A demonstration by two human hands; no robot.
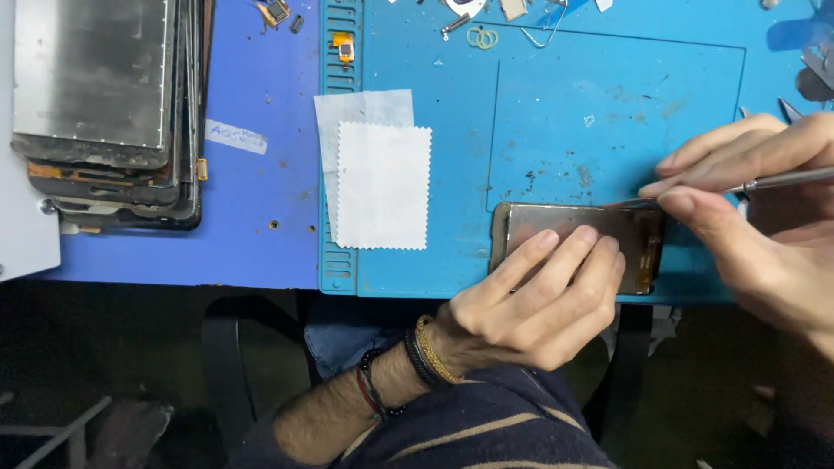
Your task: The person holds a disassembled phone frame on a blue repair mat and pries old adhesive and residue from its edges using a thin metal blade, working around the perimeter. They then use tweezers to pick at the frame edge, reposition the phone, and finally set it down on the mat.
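Bare mat [608, 113] beyond phone panel [556, 227]

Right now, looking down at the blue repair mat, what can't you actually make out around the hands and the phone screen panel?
Head view only:
- Flat grey phone screen panel: its middle is hidden under the left hand.
- Thin metal tool: its tip at the panel's top edge is too small to make out.
- Right hand: cut off by the right edge.
- Stack of dark screen panels: cut off by the top edge.
- Small parts along the top: too small to identify.
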